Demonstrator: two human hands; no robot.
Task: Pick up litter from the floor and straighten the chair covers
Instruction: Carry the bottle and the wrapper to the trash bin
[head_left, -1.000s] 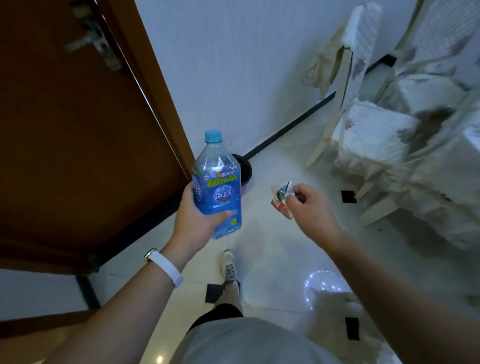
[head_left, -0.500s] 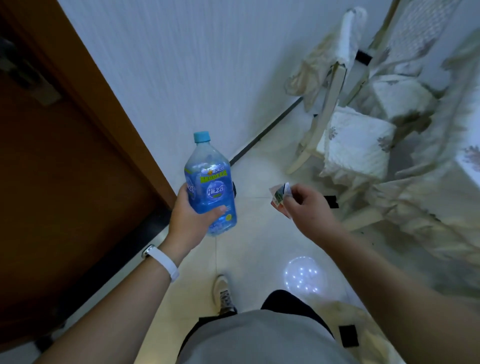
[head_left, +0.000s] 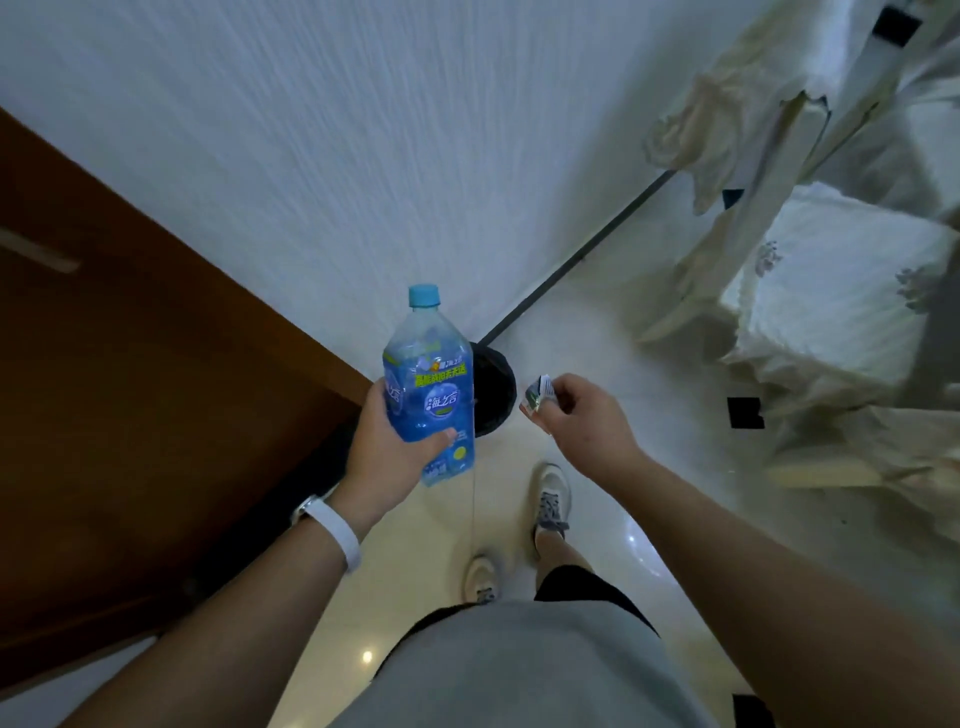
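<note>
- Left hand (head_left: 387, 447) wrapped round blue bottle (head_left: 428, 384), upright, cap on.
- Right hand (head_left: 582, 415) pinches small wrapper (head_left: 537, 395) at fingertips.
- Black bin (head_left: 496, 387) now just beyond both hands, closer than a second ago; litter drop likely next.
- Chair covers (head_left: 831, 296), right: rumpled, not yet straightened.

Bin (head_left: 497, 387) part. hidden bhd bottle (head_left: 427, 387); chair covers (head_left: 831, 312) blurry.

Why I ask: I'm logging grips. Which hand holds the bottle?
The left hand, with the white wristband, grips the bottle; the right hand pinches a small wrapper.
</note>
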